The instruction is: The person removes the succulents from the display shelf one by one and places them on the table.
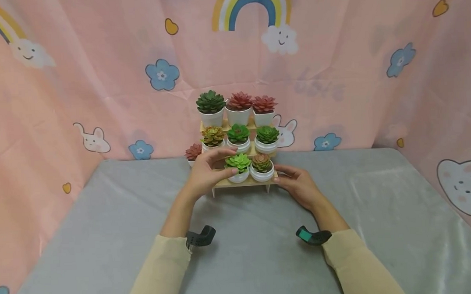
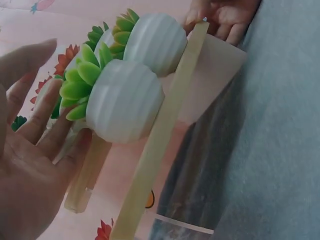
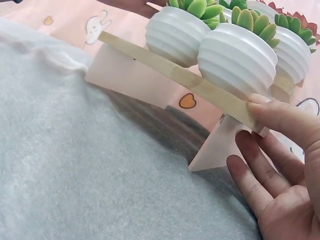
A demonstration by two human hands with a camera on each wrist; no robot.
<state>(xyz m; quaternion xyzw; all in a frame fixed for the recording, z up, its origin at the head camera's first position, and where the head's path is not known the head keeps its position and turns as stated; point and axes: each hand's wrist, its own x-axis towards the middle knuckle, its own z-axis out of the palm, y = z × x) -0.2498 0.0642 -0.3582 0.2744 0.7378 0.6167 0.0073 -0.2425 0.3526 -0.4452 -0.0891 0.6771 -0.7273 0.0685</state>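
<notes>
A tiered wooden stand [image 1: 241,184] with pale, clear-looking legs holds small potted succulents in three rows. At its front row's left part, my left hand [image 1: 207,172] has its fingers spread beside a bright green succulent [image 1: 239,163] in a ribbed white pot [image 2: 125,102]. A space shows between the palm and that pot in the left wrist view. My right hand [image 1: 300,186] pinches the right end of the lowest board [image 3: 220,95], thumb on its corner and fingers below. Just above the thumb sits a brownish-green succulent [image 1: 261,162] in a white pot [image 3: 237,60].
A reddish succulent [image 1: 193,152] stands on the table behind my left hand, left of the stand. Grey cloth [image 1: 256,251] covers the table. Behind it hangs a pink printed curtain [image 1: 118,82], close to the stand's back.
</notes>
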